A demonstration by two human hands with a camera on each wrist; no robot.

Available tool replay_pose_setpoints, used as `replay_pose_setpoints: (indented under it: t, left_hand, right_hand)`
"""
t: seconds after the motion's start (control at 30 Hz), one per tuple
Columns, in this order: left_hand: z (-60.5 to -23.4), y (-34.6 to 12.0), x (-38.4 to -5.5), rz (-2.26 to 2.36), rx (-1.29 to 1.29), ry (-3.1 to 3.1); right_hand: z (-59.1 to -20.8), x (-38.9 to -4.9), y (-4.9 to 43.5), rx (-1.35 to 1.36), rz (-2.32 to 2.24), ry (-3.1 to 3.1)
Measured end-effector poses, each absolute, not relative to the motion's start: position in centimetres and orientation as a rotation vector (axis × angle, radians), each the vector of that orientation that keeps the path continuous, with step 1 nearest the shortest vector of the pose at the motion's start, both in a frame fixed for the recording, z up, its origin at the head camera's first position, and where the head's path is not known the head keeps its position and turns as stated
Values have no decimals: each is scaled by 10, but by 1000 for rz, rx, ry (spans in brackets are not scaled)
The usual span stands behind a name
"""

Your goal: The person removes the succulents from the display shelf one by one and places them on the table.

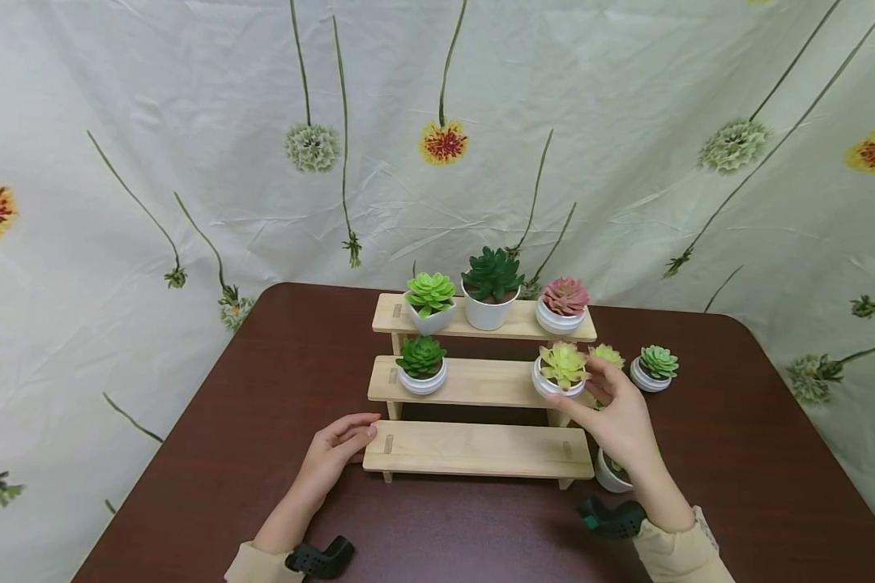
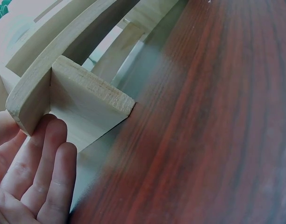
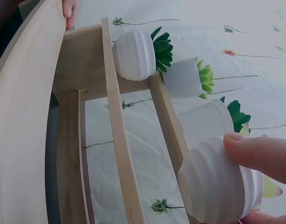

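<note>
Glare washes out parts of both wrist views.

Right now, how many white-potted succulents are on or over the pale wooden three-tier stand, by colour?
Green succulents in white pots: 3
Pink succulent in a white pot: 1
Yellowish succulent in a white pot, in the right hand: 1
Total: 5

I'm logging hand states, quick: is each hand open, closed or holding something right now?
Left hand: closed, gripping the left end of the bottom wooden step.
Right hand: closed, holding the yellow-green potted succulent.
</note>
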State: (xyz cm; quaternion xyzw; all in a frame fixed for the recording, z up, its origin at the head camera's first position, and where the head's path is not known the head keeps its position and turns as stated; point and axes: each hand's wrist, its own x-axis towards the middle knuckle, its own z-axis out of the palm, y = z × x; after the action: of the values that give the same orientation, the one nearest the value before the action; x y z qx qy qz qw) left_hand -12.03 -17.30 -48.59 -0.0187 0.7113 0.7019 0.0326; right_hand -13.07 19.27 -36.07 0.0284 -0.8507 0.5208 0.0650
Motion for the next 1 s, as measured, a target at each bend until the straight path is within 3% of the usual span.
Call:
replay_pose_setpoints:
  t: [0.87, 1.0]
  left_hand:
    - [-487, -173, -121, 2165, -47, 2190]
    - [-487, -173, -121, 2171, -44, 2185]
  right_hand:
    - [-366, -126, 242, -235, 1446, -2574]
    - [-397, -140, 267, -256, 1465, -2534]
